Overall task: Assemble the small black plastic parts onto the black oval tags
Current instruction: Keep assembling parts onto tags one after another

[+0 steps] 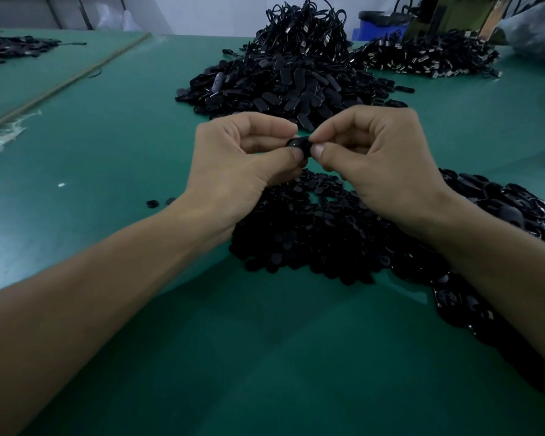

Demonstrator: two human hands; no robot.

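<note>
A black oval tag [300,146] is held in the air above the green table [265,341], mid-frame. My left hand [233,165] pinches its left end between thumb and fingers. My right hand [378,158] pinches its right end; whether a small part sits under those fingertips is hidden. Below my hands lies a heap of small black plastic parts [321,234]. A big pile of loose black oval tags [283,86] lies just beyond my hands.
Another pile of black pieces [501,215] spreads along the right side under my right forearm. Black cables with metal plugs [422,55] are heaped at the back. Two stray small parts [158,202] lie left of my left wrist. A blue bin [375,26] stands far back.
</note>
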